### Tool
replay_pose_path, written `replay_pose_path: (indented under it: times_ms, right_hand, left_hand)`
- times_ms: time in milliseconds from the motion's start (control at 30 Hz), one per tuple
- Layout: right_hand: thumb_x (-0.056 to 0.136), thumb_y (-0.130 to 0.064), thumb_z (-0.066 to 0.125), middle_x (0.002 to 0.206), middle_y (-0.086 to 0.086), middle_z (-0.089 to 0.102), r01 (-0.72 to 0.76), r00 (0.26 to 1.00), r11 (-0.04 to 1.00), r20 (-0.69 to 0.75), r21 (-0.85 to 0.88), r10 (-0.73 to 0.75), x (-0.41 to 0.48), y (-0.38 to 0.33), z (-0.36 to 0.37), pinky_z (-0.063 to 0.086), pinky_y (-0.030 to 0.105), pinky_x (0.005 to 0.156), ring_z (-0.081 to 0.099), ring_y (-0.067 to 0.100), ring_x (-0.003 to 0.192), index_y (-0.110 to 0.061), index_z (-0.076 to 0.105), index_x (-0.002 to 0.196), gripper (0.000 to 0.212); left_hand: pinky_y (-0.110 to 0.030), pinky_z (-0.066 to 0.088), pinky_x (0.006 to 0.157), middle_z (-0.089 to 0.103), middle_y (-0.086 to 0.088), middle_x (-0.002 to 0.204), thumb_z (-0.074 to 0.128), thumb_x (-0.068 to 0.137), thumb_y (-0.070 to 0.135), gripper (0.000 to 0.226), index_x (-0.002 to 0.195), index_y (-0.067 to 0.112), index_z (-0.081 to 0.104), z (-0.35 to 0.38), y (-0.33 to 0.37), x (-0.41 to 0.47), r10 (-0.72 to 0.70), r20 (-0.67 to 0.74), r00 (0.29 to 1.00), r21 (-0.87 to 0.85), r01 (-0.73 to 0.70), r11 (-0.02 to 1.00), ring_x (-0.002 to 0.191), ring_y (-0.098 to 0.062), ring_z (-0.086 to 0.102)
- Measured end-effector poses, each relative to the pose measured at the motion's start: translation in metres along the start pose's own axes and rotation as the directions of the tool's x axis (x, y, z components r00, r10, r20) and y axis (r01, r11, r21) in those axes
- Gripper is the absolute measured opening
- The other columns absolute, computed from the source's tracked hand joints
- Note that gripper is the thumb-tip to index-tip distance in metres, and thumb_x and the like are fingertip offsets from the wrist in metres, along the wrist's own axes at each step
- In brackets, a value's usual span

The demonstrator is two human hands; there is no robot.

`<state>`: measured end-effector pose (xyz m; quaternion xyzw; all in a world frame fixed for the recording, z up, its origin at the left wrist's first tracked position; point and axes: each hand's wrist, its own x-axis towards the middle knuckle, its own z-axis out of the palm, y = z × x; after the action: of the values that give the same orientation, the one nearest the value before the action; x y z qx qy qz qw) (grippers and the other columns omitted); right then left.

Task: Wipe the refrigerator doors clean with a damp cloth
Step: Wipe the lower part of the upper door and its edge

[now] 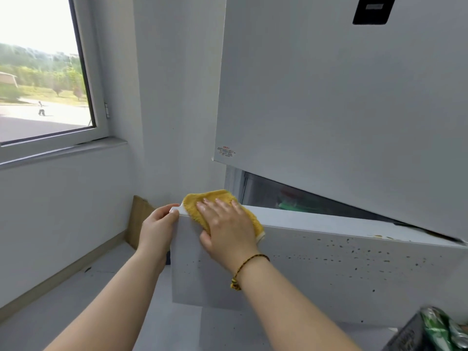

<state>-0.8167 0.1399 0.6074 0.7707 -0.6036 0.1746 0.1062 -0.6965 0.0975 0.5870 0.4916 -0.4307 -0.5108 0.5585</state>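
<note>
The white lower refrigerator door point(329, 269) stands swung open, its face speckled with dark spots. A yellow cloth point(195, 202) lies over the door's top left corner. My right hand point(225, 229) presses flat on the cloth with straight fingers. My left hand point(158, 225) grips the door's left edge at the top corner, thumb on the front. The white upper refrigerator door point(342, 110) hangs above, with a black panel point(373, 8) near its top.
A window point(43, 72) with a sill fills the left wall. Brown cardboard point(138, 219) leans in the corner behind the open door. Green cans point(440, 328) in a dark box sit at the lower right. Grey floor lies below my arms.
</note>
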Motion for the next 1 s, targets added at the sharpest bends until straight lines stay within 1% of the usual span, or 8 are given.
replay_pose_path:
  times_ms: [100,200,333,400,500,633,800,1000]
  right_hand:
    - [0.062,-0.035,0.044,0.095,-0.006,0.073,-0.092,0.992,0.994,-0.092,-0.054,0.087,-0.019,0.033,-0.008,0.053,0.036,0.081,0.070,0.013,0.088,-0.020,0.072,0.096,0.047]
    - [0.064,-0.033,0.035,0.094,-0.005,0.073,-0.200,0.977,0.964,-0.115,-0.175,0.182,-0.053,0.080,-0.020,0.040,0.033,0.087,0.070,0.014,0.087,-0.017,0.072,0.095,0.051]
    - [0.066,-0.029,0.037,0.093,0.003,0.073,-0.345,0.935,0.908,-0.167,-0.237,0.312,-0.096,0.134,-0.042,0.038,0.037,0.086,0.071,0.021,0.086,-0.011,0.072,0.095,0.050]
    - [0.068,-0.030,0.034,0.099,0.010,0.072,-0.447,0.890,0.880,-0.179,-0.163,0.419,-0.119,0.157,-0.051,0.037,0.040,0.089,0.069,0.028,0.092,-0.006,0.070,0.100,0.053]
    - [0.079,-0.029,0.040,0.124,0.015,0.059,-0.606,0.788,0.792,-0.191,-0.070,0.586,-0.150,0.182,-0.075,0.031,0.039,0.105,0.053,0.031,0.118,-0.006,0.058,0.121,0.051]
    - [0.088,-0.010,0.052,0.144,0.008,0.039,-0.695,0.718,0.713,-0.136,-0.092,0.682,-0.173,0.207,-0.093,0.021,0.034,0.112,0.031,0.024,0.135,-0.012,0.039,0.137,0.051]
    - [0.086,-0.001,0.049,0.130,0.016,0.053,-0.764,0.623,0.645,-0.264,-0.004,0.736,-0.154,0.201,-0.077,0.024,0.038,0.111,0.042,0.032,0.125,-0.002,0.052,0.126,0.040]
    - [0.075,-0.014,0.038,0.093,0.012,0.072,-0.521,0.800,0.853,-0.346,0.005,0.490,-0.092,0.149,-0.036,0.050,0.042,0.085,0.068,0.029,0.090,-0.002,0.070,0.095,0.040]
  left_hand:
    - [-0.023,0.037,0.060,0.055,-0.006,0.106,0.041,0.095,0.016,0.027,0.116,0.012,0.057,0.006,-0.002,0.004,0.036,-0.023,0.999,0.043,-0.035,0.998,0.079,-0.012,0.051]
    - [-0.029,0.036,0.090,0.048,-0.004,0.132,0.033,0.097,0.019,0.037,0.132,0.022,0.044,0.016,-0.011,0.001,0.130,-0.030,0.991,0.168,-0.123,0.978,0.115,-0.022,0.045]
    - [-0.038,0.001,0.114,0.020,-0.002,0.153,0.033,0.097,0.017,0.046,0.142,0.024,0.028,0.029,-0.026,-0.008,0.354,-0.040,0.934,0.540,-0.278,0.794,0.140,-0.023,0.014]
    - [-0.031,-0.020,0.109,0.014,-0.010,0.154,0.032,0.097,0.028,0.044,0.140,0.020,0.035,0.037,-0.033,-0.016,0.515,0.041,0.856,0.711,-0.387,0.586,0.142,-0.023,0.005]
    - [-0.020,-0.032,0.098,0.032,-0.010,0.148,0.013,0.084,0.047,0.066,0.132,0.018,0.048,0.052,-0.038,-0.028,0.591,0.232,0.773,0.792,-0.503,0.347,0.140,-0.029,0.018]
    - [-0.021,-0.040,0.087,0.025,0.004,0.152,0.012,0.091,0.049,0.058,0.137,0.026,0.038,0.056,-0.037,-0.022,0.595,0.239,0.768,0.834,-0.476,0.280,0.143,-0.016,0.005]
    - [-0.020,-0.042,0.084,0.028,0.006,0.150,0.021,0.096,0.042,0.047,0.138,0.028,0.036,0.054,-0.033,-0.014,0.529,0.295,0.796,0.831,-0.486,0.268,0.143,-0.013,0.010]
    - [-0.018,-0.038,0.089,0.037,0.002,0.146,0.005,0.077,0.053,0.074,0.133,0.025,0.044,0.055,-0.038,-0.012,0.616,0.269,0.741,0.833,-0.499,0.237,0.141,-0.018,0.017]
